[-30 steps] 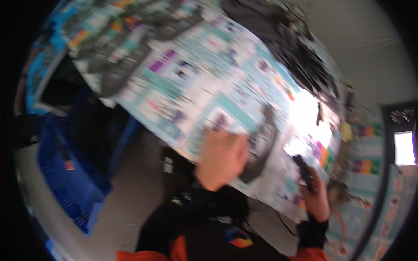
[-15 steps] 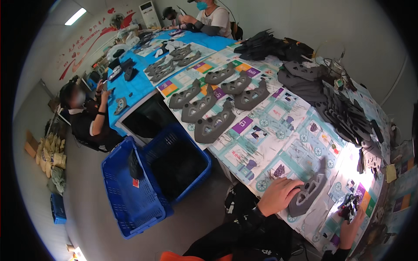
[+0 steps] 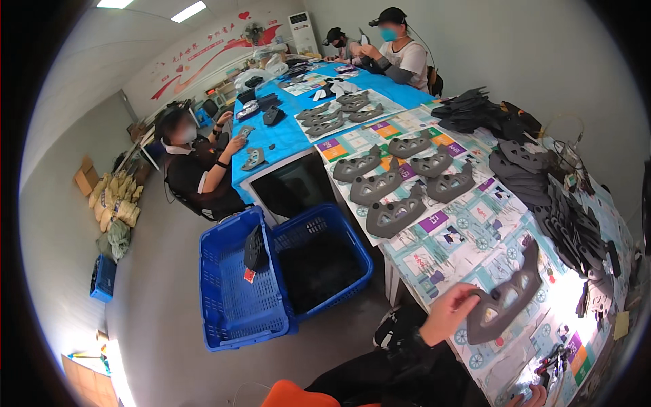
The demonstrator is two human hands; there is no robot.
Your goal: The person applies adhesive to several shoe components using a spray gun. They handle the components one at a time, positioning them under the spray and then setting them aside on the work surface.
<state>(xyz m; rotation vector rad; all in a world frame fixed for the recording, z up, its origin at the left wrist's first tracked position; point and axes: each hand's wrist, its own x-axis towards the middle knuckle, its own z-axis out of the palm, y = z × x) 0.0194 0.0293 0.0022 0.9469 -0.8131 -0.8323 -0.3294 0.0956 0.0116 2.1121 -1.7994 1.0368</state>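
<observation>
At the near right of the table, my left hand (image 3: 449, 313) is closed, thumb and fingers pinching the left edge of a dark grey curved panel with cut-out openings (image 3: 502, 305). The panel's narrow end points away from me. Low at the picture's edge is my right hand (image 3: 532, 396), only partly in view, with its visible fingers apart and nothing seen in them. Just beyond those fingertips lies a small cluster of black and red pieces (image 3: 553, 363), too small to make out. Several similar grey panels (image 3: 397, 211) lie in rows farther up the table.
Stacks of dark panels (image 3: 569, 227) line the table's right side, with black pieces (image 3: 475, 112) behind. Two blue crates (image 3: 234, 325) stand left of the table. One person (image 3: 203, 163) sits at the blue-covered table (image 3: 291, 152); two others are at its far end.
The view has swung left and up. My left hand now pinches the panel's edge instead of resting over it. My right hand has drawn back toward the lower edge, away from the small black pieces.
</observation>
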